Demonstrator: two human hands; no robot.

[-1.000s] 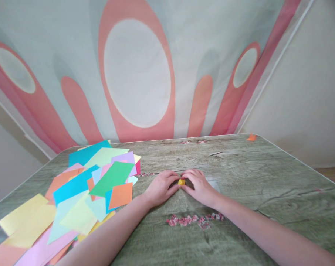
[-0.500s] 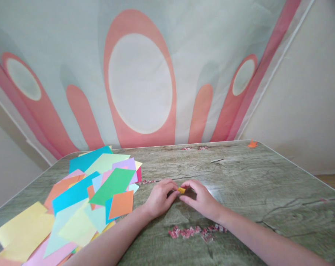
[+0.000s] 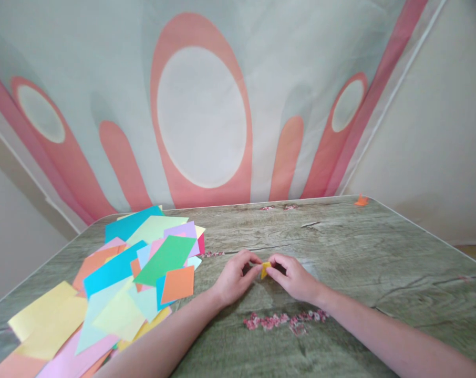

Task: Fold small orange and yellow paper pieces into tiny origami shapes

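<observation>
A small folded piece of yellow paper (image 3: pixel 265 270) is held up just above the table, between my two hands. My left hand (image 3: pixel 238 275) pinches its left side between thumb and fingers. On the other side, my right hand (image 3: pixel 293 275) grips the right edge the same way. The fingertips cover part of the paper, so its full folded shape is hidden.
Loose sheets of coloured paper, with a green sheet (image 3: pixel 167 260) and an orange square (image 3: pixel 178 284) on top, overlap on the left of the wood-patterned table (image 3: pixel 340 247). A folded orange paper piece (image 3: pixel 361 200) stands at the far right corner.
My right hand has closed in on the yellow paper, where its thumb and fingers were apart before. The paper is now tilted more upright. The whole view has shifted slightly.
</observation>
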